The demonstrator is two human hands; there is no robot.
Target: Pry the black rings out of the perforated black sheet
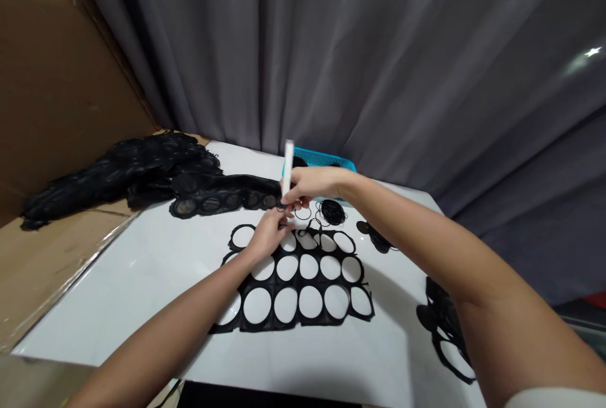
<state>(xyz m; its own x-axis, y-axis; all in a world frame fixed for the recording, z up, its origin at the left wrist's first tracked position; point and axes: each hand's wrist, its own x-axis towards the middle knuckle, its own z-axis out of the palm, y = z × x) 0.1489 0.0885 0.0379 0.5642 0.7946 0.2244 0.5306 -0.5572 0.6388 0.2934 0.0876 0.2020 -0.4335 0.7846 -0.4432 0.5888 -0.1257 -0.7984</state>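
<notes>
My right hand [303, 184] is closed around a white stick-like tool [288, 168], which stands nearly upright. Just below it, my left hand [271, 231] has its fingers bent close to a thin black ring; what they hold, if anything, is too small to tell. Under my left forearm lies a black sheet [298, 275] with rows of large round holes, flat on the white table [118, 282]. A dark strip with round windows [227, 201] ends beside my hands. To their right is a pile of thin black rings [332, 212].
A heap of black material [127, 168] lies at the left by a cardboard sheet [52, 79]. Behind my right hand is a blue basket [326, 158]. Black discs [376, 237] and holed black scraps [445, 319] lie at the right. A grey curtain [307, 48] hangs behind.
</notes>
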